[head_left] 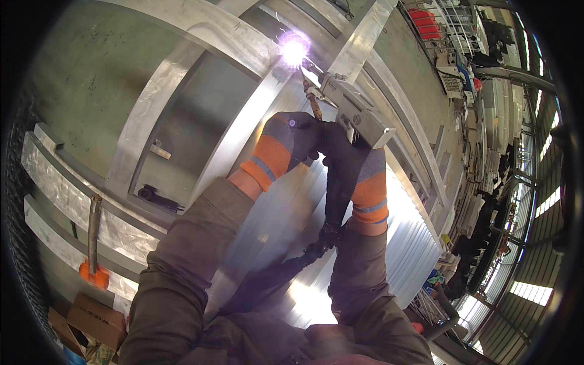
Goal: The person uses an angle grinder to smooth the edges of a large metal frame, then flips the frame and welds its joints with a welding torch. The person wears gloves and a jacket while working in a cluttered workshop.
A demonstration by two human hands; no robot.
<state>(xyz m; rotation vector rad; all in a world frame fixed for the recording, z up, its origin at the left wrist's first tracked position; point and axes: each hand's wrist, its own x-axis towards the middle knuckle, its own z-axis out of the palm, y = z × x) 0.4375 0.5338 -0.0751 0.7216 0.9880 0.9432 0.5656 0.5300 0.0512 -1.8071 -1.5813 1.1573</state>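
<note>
A bright violet-white welding arc (pixel 294 50) burns at a joint in the aluminium frame (pixel 240 118). My right hand (pixel 356 173), in an orange, grey and black glove, is closed round the handle of a boxy metal welding gun (pixel 356 106). Its tip reaches toward the arc. Close beside it, my gloved left hand (pixel 286 146) is closed at the lower end of the gun's copper-coloured tube (pixel 314 104); its fingertips are partly hidden. A thick dark cable (pixel 334 213) runs from the gun down between my forearms.
Ribbed metal sheets (pixel 404 243) lie under and right of my arms. A metal-shafted tool with an orange end (pixel 94 277) rests across the frame bars at left. An open cardboard box (pixel 97 319) stands lower left. Red crates (pixel 424 23) and stacked material line the far right.
</note>
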